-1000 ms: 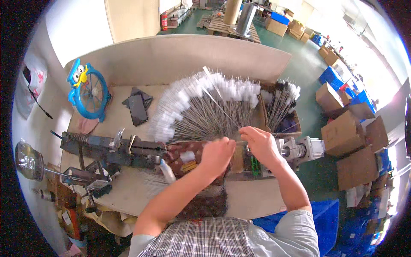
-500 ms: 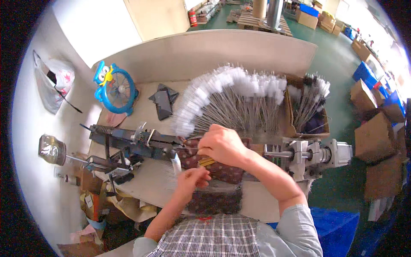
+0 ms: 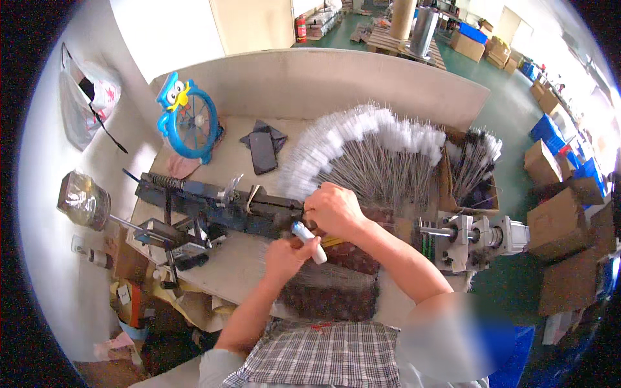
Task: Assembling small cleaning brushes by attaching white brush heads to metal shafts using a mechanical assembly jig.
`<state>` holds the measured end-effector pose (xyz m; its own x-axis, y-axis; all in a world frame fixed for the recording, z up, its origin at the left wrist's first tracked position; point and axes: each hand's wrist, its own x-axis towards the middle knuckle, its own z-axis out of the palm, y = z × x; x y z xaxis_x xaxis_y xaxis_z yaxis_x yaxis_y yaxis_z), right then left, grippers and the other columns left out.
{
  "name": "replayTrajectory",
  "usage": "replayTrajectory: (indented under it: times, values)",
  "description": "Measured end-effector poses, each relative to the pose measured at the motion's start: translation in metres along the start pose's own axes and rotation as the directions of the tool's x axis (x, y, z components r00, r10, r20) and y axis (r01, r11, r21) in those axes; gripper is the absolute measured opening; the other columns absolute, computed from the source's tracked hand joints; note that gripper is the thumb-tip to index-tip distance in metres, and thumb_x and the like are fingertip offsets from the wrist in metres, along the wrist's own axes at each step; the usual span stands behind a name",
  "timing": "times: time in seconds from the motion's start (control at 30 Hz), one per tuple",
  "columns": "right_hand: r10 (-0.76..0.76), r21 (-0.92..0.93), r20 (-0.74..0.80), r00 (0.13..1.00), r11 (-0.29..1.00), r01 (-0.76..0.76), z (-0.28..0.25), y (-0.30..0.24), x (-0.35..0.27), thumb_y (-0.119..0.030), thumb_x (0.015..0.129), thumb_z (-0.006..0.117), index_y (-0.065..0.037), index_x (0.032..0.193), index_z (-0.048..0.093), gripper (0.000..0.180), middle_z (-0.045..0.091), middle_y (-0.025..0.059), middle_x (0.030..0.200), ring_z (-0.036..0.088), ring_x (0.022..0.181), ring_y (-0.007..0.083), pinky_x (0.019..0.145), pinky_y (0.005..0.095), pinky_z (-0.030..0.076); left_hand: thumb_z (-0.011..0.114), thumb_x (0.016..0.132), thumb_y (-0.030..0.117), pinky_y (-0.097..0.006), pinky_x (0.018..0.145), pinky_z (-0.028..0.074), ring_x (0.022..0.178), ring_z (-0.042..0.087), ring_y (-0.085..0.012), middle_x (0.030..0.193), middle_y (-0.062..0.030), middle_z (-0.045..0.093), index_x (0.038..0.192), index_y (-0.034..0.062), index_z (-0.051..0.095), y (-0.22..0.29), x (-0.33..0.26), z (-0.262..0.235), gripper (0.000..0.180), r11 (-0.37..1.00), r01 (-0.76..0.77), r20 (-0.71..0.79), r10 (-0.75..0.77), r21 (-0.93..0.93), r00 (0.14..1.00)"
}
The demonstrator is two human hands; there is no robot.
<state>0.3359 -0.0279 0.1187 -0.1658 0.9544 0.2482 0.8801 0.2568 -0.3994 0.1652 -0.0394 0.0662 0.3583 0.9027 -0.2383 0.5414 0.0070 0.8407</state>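
2 hands [image 3: 283,260] [image 3: 335,209] at 1 black bar [image 3: 223,210], left gripping 1 white handle [image 3: 319,255].

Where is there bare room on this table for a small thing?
The table is bare between the blue cartoon wheel and the phone, and right of the brown cloth. White brushes, left hand and right hand crowd the middle.

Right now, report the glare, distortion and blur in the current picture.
Head view: glare washes out the upper right edge; the fisheye bends the back panel into an arc, and the corners go black. Also in the head view, a smeared patch blurs the right sleeve, while the smartphone reads clearly in outline.
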Motion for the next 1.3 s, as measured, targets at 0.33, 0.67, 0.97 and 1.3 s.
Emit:
replayTrajectory:
  times: [0.33,0.67,0.97,1.3]
  values:
    - [-0.114,0.087,-0.071,0.991,0.989,0.120,-0.020,0.011,-0.067,-0.012,0.075,0.059,-0.008,0.090,0.063,0.016,0.063,0.0066,0.080,0.061,0.075,0.0281,0.065,0.0378,0.050,0.063,0.081,0.013,-0.032,0.056,0.047,0.067,0.059,-0.0171,0.075,-0.0077,0.059,0.092,0.0033,0.057,-0.001,0.002,0.030,0.017,0.579,0.010,0.036,0.035,-0.815,0.999]
    - [-0.079,0.078,0.107,0.991,0.994,0.071,0.046,0.044,-0.069,-0.016,0.076,0.062,-0.008,0.085,0.056,0.014,0.054,0.0083,0.086,0.060,0.081,0.0282,0.066,0.0387,0.051,0.072,0.070,0.022,-0.030,0.057,0.046,0.064,0.058,-0.0154,0.078,-0.0097,0.060,0.092,0.0025,0.052,-0.004,0.007,0.014,0.036,0.993,-0.113,-0.052,0.114,0.031,0.992]
    - [-0.103,0.270,0.059,0.993,0.959,0.084,0.023,0.034,-0.077,-0.017,0.077,0.063,-0.007,0.091,0.062,0.018,0.057,0.0108,0.084,0.059,0.079,0.0293,0.068,0.0392,0.050,0.064,0.082,0.036,-0.025,0.058,0.044,0.065,0.054,-0.0117,0.075,0.0004,0.056,0.092,0.0113,0.056,-0.132,-0.021,-0.094,0.028,0.281,0.009,-0.136,-0.493,-0.960,0.859]
    - [-0.068,0.246,0.099,0.993,0.968,0.042,-0.003,0.012,-0.072,-0.009,0.079,0.059,-0.005,0.093,0.061,0.014,0.056,0.0130,0.083,0.057,0.080,0.0328,0.071,0.0417,0.048,0.066,0.080,0.030,-0.025,0.055,0.042,0.064,0.052,-0.0102,0.071,0.0027,0.055,0.085,0.0106,0.061,-0.151,-0.013,-0.115,0.020,0.221,-0.010,-0.114,-0.465,-0.975,0.878]
